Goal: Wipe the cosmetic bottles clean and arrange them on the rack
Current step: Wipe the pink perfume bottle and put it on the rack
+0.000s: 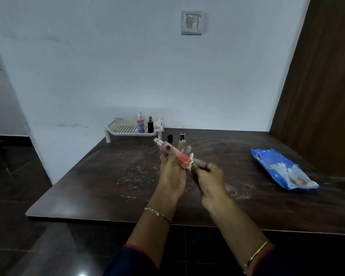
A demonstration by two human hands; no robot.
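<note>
My left hand (172, 172) grips a slim pink-to-orange spray bottle (180, 157) with a silver nozzle, tilted up to the left above the table. My right hand (209, 176) pinches a small white wipe (190, 165) against the bottle's lower end. At the back of the table stands a white perforated rack (126, 128). On it are a clear spray bottle with a blue label (140, 124) and a dark bottle (150, 125). Two small black bottles (170, 138) (182, 136) stand on the table just right of the rack.
The dark wooden table (108, 176) has pale dust specks in the middle. A blue pack of wipes (283, 170) lies at the right. A wall is behind the rack, a brown door at the right, dark floor to the left.
</note>
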